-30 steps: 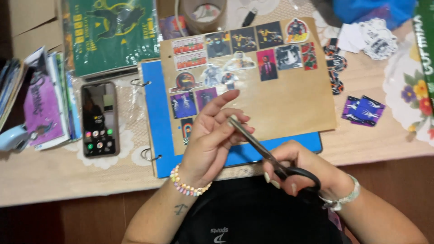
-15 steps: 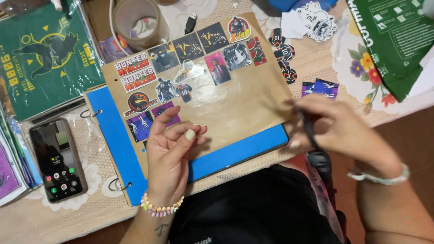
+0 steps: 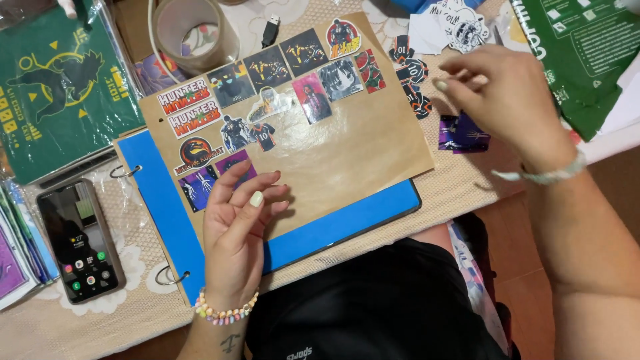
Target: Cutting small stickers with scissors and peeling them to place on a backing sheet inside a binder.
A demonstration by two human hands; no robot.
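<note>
Cluttered desk (image 3: 413, 200): left hand (image 3: 237, 233) is hovering, grip apart, over brown page (image 3: 347, 147); right hand (image 3: 513, 100) grip is pinching together, contents unclear. Risk: brushing loose stickers (image 3: 463, 133) off the edge.

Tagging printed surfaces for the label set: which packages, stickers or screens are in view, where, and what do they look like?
Black smartphone: lower left on the table, lit screen with small app icons.
Dark green plastic-wrapped package: upper left, yellow figure print.
Green printed sheet: upper right, white text.
Colourful stickers: stuck along the top of the brown page in the blue ring binder.
Purple stickers: loose, under the right hand.
</note>
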